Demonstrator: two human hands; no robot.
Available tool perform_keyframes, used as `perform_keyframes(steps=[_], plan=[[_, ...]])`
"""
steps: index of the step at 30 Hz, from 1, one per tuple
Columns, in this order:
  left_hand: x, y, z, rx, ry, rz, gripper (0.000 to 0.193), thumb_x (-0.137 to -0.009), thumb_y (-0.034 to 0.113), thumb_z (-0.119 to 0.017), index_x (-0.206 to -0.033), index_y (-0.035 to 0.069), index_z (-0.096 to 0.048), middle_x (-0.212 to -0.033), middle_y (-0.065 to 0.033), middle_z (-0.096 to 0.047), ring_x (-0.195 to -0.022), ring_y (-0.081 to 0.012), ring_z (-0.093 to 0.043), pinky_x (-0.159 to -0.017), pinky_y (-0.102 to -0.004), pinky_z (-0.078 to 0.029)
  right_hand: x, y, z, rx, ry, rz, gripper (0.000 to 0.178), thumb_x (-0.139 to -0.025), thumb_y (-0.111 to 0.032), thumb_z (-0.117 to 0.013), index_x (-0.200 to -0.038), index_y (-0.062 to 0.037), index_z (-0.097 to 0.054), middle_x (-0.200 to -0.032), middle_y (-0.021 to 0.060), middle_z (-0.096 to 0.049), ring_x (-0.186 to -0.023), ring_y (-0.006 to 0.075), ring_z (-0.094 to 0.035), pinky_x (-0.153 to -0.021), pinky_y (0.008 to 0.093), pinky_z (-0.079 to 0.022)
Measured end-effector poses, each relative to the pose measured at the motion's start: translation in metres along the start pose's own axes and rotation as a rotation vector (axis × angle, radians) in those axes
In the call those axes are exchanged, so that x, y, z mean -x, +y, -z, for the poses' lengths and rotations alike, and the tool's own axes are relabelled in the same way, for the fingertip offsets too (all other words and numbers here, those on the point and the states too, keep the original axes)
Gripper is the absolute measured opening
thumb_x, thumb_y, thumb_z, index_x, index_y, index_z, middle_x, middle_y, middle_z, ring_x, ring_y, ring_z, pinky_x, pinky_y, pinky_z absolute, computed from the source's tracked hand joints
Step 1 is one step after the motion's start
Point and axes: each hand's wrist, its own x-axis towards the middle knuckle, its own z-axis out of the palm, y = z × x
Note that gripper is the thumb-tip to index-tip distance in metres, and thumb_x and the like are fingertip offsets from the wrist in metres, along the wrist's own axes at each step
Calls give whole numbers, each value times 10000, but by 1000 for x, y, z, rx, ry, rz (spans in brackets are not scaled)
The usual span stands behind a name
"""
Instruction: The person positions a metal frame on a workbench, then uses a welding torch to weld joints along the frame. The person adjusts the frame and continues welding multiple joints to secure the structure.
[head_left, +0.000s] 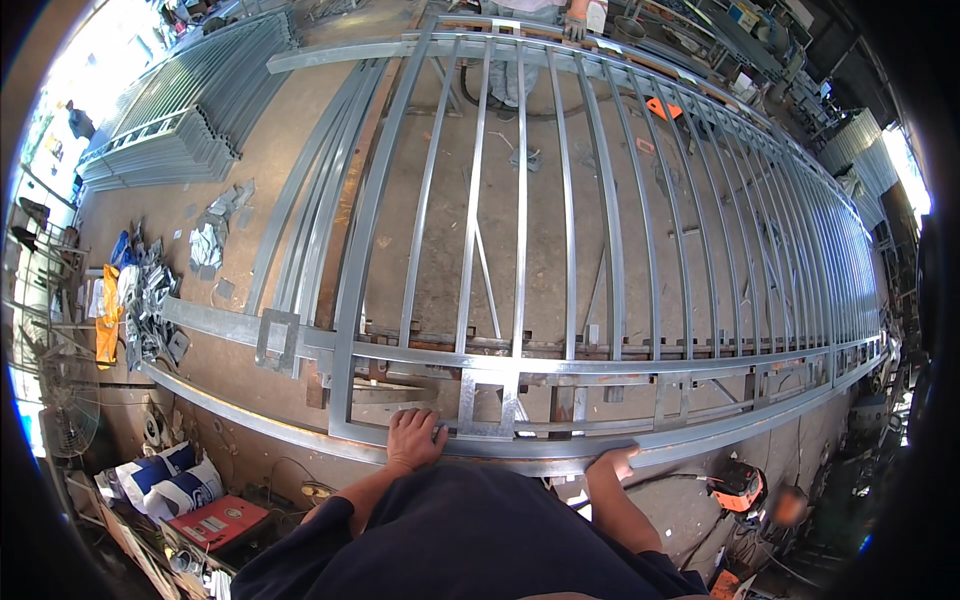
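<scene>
A large galvanized steel fence panel with many upright bars lies in front of me, held up above the floor on supports. My left hand has its fingers bent over the near bottom rail, close to the panel's left corner. Further right, my right hand curls round the edge of the same rail; some of its fingers are hidden beneath. A flat square metal frame piece sits on the steel tube that sticks out left of the panel.
Across the panel stands another person, with a gloved hand at the far rail. Long steel tubes lie to the left, below stacked panels. Metal scraps and an orange cloth are at left. An orange-black machine stands at lower right.
</scene>
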Motion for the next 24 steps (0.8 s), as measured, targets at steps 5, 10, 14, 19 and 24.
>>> perform_keyframes(steps=[5,10,14,19,24], plan=[[-2,3,2,3,26,-9,348,-890,369,-681,-1107,97,-695,-1152,-75,-694,-1141,-276,-621,-1059,-472,-416,-7,-1,-2,67,17,-26,1037,-900,-812,-471,-1547,-6,-384,-1381,300,-604,-1186,490,-640,-1036,556,-514],[2,1,-1,-34,-10,-4,355,-895,384,-670,-1104,98,-692,-1165,-74,-693,-1152,-276,-618,-1078,-469,-405,-4,3,2,32,15,-14,1033,-909,-799,-468,-1536,19,-385,-1347,339,-606,-1178,488,-645,-1044,539,-519],[1,-2,-2,-12,-6,10,350,-893,379,-670,-1106,103,-692,-1172,-73,-692,-1155,-275,-615,-1080,-470,-405,0,1,-1,20,-17,9,1046,-913,-799,-453,-1543,31,-367,-1347,338,-608,-1171,490,-650,-1045,535,-521],[0,1,0,-1,0,9,350,-892,374,-671,-1115,104,-688,-1171,-70,-693,-1161,-276,-611,-1083,-470,-401,-5,2,-2,28,8,10,1065,-909,-814,-431,-1545,37,-356,-1356,331,-607,-1172,499,-645,-1041,537,-519],[1,0,-2,-1,-5,8,357,-893,374,-671,-1124,102,-686,-1187,-73,-687,-1167,-277,-608,-1086,-472,-399,-5,3,-4,-6,5,3,1059,-908,-825,-418,-1524,36,-378,-1343,343,-607,-1168,499,-648,-1034,544,-520]])
